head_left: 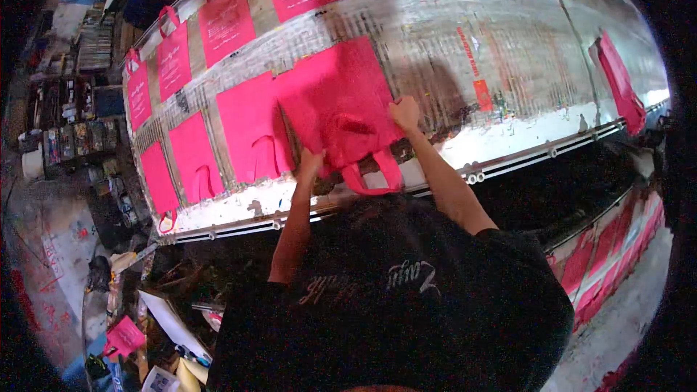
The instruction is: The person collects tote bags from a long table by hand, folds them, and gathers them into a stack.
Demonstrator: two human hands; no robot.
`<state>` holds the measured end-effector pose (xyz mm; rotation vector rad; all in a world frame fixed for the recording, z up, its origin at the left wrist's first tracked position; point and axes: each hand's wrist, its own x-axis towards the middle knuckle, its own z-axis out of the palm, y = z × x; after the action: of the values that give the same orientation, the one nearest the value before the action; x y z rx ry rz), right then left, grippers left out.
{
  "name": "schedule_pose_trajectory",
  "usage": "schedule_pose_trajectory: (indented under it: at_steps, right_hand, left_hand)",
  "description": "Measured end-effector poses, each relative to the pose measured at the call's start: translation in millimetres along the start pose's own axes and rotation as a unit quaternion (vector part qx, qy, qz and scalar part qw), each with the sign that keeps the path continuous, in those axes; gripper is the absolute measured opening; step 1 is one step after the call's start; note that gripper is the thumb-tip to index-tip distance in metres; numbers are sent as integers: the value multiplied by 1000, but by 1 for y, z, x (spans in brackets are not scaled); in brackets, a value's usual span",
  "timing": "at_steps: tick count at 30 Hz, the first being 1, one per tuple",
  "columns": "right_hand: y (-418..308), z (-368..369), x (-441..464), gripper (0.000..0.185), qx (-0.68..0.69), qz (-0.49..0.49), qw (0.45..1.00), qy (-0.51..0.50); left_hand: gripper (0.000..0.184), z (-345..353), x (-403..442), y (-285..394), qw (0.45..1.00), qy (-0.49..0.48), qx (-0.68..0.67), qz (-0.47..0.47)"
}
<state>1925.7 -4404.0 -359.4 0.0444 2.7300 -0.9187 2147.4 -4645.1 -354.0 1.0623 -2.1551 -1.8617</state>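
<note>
A pink tote bag (334, 83) with looped handles lies on the long table before me, its handle end toward my body. My left hand (313, 164) is closed on the bag's near left edge. At the right edge, my right hand (404, 113) grips the fabric with curled fingers. The upturned side of this bag looks plain, with folds near the handles. Its left part overlaps another plain pink bag (247, 120) lying flat beside it. One handle loop (388, 168) hangs at the table's front edge, close to my shirt.
Several pink bags lie in rows; a far-row bag (225, 25) carries white print. A stack of folded pink bags (618, 83) sits at the table's right end. A metal rail (508, 165) runs along the front edge. More pink bags (602, 261) are on a rack at right.
</note>
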Motion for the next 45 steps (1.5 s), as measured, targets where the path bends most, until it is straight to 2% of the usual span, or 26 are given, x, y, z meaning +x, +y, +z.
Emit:
schedule_pose_trajectory:
  at_steps: [1, 2, 4, 5, 7, 10, 11, 13, 18, 20, 22, 26, 28, 30, 31, 32, 33, 34, 35, 37, 39, 40, 42, 43, 44, 45]
  right_hand:
    - [-13, -16, -5, 32, -33, 17, 999, -15]
    - [-26, -26, -9, 32, -66, 32, 997, -31]
    - [-38, -38, -16, 32, -69, 23, 997, -38]
    - [-40, -41, -18, 31, -71, 22, 996, -39]
    - [-38, -38, -17, 31, -75, -1, 996, -42]
    - [-38, -33, -10, 32, -93, 63, 992, -55]
    - [-36, -32, -9, 31, -86, 61, 992, -65]
    - [-29, -28, -6, 31, -82, 62, 992, -70]
    - [-24, -14, -17, 32, -115, -32, 991, 52]
    - [-24, -12, -21, 32, -99, -43, 992, 64]
    - [-30, -19, -24, 32, -85, -56, 992, 75]
    - [-28, -23, -11, 33, -107, -11, 994, -33]
    - [-16, -7, -7, 38, -143, -8, 988, -65]
    - [-12, 4, -11, 45, -233, -86, 968, 41]
    - [-13, 4, -10, 45, -235, -86, 967, 41]
    - [-13, 4, -8, 49, -275, -204, 939, 24]
    - [-15, 3, -7, 53, -309, -319, 896, 7]
    - [-16, 2, -9, 53, -309, -318, 896, 4]
    - [-17, 1, -10, 52, -304, -328, 895, 14]
    - [-17, -7, -9, 51, -303, -337, 891, 24]
    - [-17, -8, -19, 34, -232, -320, 918, 36]
    - [-27, -16, -39, 34, -231, -322, 917, 31]
    - [-47, -31, -80, 33, -172, -194, 950, -171]
    - [-43, -28, -89, 35, -131, -122, 951, -252]
    - [-20, -9, -90, 36, -58, -56, 944, -320]
    - [-15, -13, -97, 36, -58, -57, 942, -327]
  left_hand:
    - [59, 0, -5, 2, 996, -24, -82, -5]
    - [59, -2, -6, 11, 996, -17, -83, -9]
    - [64, -6, -5, 22, 983, 14, 169, -73]
    - [64, -6, -5, 22, 983, 20, 166, -80]
    - [65, -5, -8, 18, 985, 58, 161, -10]
    - [66, -3, -8, 22, 972, 75, 217, -56]
    - [66, -3, -7, 25, 972, 71, 216, -55]
    - [65, -4, -3, 16, 993, 51, 88, -52]
    - [54, -12, -1, 49, 991, -17, 30, -130]
    - [51, -11, -4, 52, 988, -36, 15, -148]
    - [49, -4, -8, 31, 989, 63, 134, -22]
    - [53, -9, -8, 31, 999, 3, 49, -21]
    - [56, -9, -6, 36, 993, 22, 28, -111]
    - [58, -11, -3, 37, 990, 16, 9, -142]
    - [58, -12, -3, 34, 989, 10, 3, -145]
    - [59, -12, -3, 30, 989, 4, -3, -148]
    - [53, -10, 4, 4, 976, 46, 183, -111]
    - [48, -13, 5, -15, 925, 85, 363, -68]
    - [48, -22, 2, -17, 925, 83, 365, -68]
    - [41, -38, -5, -18, 982, 61, 178, -35]
    - [37, -61, -26, -16, 995, 52, 81, -29]
    - [35, -80, -38, -2, 935, -141, 324, 38]
    - [40, -126, -35, -90, 774, -250, 530, 242]
    - [34, -111, -57, -84, 961, -240, 135, 43]
    - [31, -98, -77, -66, 969, -224, -80, -69]
    - [28, -85, -98, -48, 926, -168, -294, -168]
